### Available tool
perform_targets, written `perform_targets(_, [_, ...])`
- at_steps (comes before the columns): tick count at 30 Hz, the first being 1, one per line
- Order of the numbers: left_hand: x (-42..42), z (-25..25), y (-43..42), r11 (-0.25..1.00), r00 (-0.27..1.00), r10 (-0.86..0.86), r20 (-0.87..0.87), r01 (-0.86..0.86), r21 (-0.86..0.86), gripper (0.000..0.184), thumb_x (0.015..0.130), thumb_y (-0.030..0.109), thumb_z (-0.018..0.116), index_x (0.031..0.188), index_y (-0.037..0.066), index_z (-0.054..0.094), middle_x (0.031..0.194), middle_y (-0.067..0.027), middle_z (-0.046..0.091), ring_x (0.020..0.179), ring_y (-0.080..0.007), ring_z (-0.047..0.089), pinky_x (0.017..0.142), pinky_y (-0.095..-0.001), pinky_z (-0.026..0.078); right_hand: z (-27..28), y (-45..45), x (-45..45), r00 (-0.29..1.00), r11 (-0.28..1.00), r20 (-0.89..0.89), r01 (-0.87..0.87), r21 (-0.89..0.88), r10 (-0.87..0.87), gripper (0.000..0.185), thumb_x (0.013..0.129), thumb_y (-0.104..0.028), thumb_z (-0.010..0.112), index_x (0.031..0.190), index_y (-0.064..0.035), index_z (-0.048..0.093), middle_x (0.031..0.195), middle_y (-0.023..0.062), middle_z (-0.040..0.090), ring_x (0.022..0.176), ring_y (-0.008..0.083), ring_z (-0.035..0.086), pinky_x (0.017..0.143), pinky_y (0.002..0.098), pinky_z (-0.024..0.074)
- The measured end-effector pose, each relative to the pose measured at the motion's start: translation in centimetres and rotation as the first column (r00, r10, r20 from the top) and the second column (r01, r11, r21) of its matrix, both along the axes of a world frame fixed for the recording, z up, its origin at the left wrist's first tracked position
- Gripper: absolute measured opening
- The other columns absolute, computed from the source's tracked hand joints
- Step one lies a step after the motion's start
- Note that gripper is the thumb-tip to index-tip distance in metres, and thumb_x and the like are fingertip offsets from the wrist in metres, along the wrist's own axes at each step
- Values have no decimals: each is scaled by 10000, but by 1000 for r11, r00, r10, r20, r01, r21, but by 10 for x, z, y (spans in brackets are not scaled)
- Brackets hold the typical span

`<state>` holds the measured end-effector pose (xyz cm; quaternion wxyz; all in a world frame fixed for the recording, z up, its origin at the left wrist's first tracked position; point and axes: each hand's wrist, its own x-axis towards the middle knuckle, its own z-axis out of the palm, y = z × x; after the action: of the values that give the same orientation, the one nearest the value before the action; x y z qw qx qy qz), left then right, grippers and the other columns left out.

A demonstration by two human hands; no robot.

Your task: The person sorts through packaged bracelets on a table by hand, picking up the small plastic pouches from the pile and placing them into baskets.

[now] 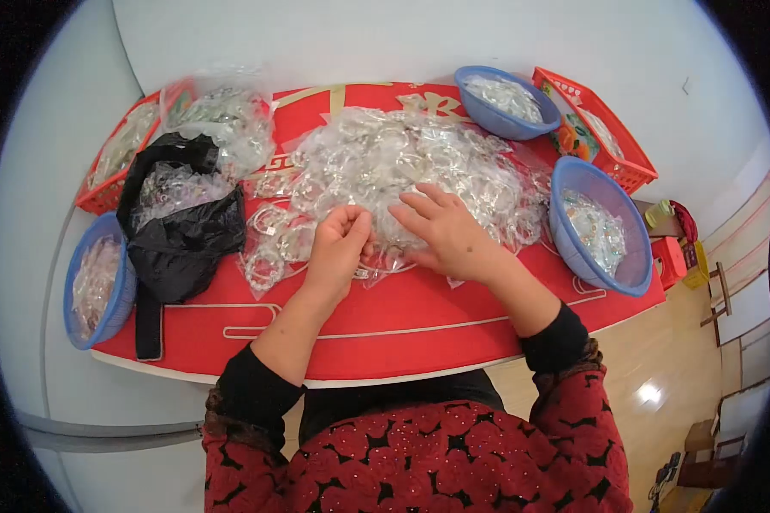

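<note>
A large heap of small clear plastic bags (402, 154) with pale, beaded-looking contents lies on the red tablecloth (385, 355). My left hand (340, 248) is at the near edge of the heap, its fingers curled and pressed together; whatever may be between them is too small to make out. To its right, my right hand (445, 231) is over the front of the heap with its fingers spread and apart, holding nothing visible. Several loose bags (274, 244) lie left of my left hand.
At left are a black plastic bag (175, 256), a blue basin (128, 299), a red basket (103, 201) and a clear bag (239, 128). At right are two blue basins (637, 256) (509, 128) and a red basket (633, 171), all holding small bags.
</note>
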<state>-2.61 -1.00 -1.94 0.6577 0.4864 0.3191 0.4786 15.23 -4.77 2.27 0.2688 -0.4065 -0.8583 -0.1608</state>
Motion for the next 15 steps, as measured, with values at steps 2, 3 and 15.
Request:
perform_targets(2, [-2,0,2,1000,1000,-12,-3,12,5,128,842,172,511,881,51,494,653,6,505,502,-52,443,431,-182,352,-9,12,3,1000,990,-3,30,-139,-31,273,685,-100,624,936,-13,560,853,114,595,794,263,576,662,342,457])
perform_targets(3, [-2,-1,4,1000,1000,-20,10,20,2,132,842,175,513,883,51,494,655,6,505,504,-52,443,431,-182,351,-12,12,5,970,989,-228,51,-142,-83,233,713,-112,610,920,-19,561,836,102,596,768,239,577,639,325,460])
perform_targets(15, [-3,4,-1,965,970,-243,-30,245,99,195,785,198,605,880,42,538,685,-16,542,525,-64,468,462,-177,377,-21,-12,-10,39,673,-895,-645,-362,-444,189,838,-204,525,876,-24,570,740,5,575,593,56,510,501,184,409])
